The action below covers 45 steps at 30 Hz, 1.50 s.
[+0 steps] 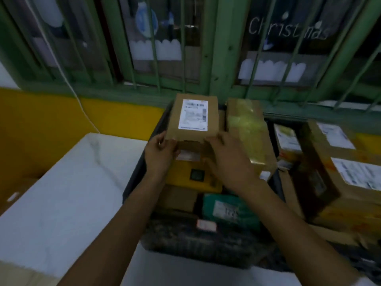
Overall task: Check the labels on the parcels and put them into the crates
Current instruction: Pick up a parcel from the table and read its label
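Parcel (213,118) of brown card is over the far end of the dark crate (133,178), its white label (193,115) facing up at me. I hold it by its near edge: my left hand (159,153) pinches the near left corner and my right hand (228,159) curls over the near right corner. Whether its far end already rests on something I cannot tell. The print is too blurred to read from here, so to check it well I should hold the box steady with the label square to my eyes before letting go. I judge the best seat is flat above the yellow packet (191,182), snug against the taped box (247,137) on its right, label uppermost. I should lower both corners together, because releasing one side first could tip it towards the green packet (228,209) nearer me. To my left lies a white tabletop (61,193).
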Available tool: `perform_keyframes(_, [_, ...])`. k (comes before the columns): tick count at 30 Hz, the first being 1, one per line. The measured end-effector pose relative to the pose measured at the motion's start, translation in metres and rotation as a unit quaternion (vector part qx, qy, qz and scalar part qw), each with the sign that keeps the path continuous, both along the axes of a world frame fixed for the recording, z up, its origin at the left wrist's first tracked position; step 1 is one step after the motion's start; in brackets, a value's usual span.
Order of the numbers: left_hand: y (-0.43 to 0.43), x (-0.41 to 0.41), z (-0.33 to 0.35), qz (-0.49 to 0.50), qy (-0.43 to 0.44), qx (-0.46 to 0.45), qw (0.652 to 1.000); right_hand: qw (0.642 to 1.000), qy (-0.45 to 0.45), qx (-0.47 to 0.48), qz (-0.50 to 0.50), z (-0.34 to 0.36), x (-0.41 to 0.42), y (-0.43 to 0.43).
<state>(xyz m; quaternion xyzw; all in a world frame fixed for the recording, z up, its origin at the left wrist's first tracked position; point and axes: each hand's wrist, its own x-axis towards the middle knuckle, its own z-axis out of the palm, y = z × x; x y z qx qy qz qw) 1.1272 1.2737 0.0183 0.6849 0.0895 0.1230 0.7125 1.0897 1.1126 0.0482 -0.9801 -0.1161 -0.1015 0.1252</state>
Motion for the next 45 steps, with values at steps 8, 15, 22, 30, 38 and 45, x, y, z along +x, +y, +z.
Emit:
perform_keyframes(8, [-0.020, 0.100, -0.025, -0.183, 0.106, 0.194, 0.958, 0.964, 0.086, -0.242, -0.071, -0.009, 0.075, 0.019])
perform_keyframes(15, [-0.029, 0.114, -0.024, -0.217, 0.129, 0.158, 0.955, 0.961, 0.110, -0.239, -0.080, -0.011, 0.092, 0.021])
perform_keyframes(22, [-0.059, 0.075, 0.021, -0.119, -0.131, 0.260, 0.949, 0.996, -0.026, 0.021, -0.080, 0.013, 0.024, -0.003])
perform_keyframes(30, [-0.203, -0.114, 0.061, -0.404, -0.191, 0.067, 0.892, 0.938, -0.165, 0.121, -0.279, 0.024, -0.182, -0.117])
perform_keyframes(38, [-0.329, -0.348, 0.022, -0.595, -0.148, 0.027, 0.790, 0.826, -0.198, 0.156, -0.504, -0.005, -0.464, -0.209])
perform_keyframes(45, [-0.414, -0.502, -0.002, -0.708, -0.136, 0.028, 0.692, 0.696, -0.249, 0.162, -0.653, -0.022, -0.638, -0.249])
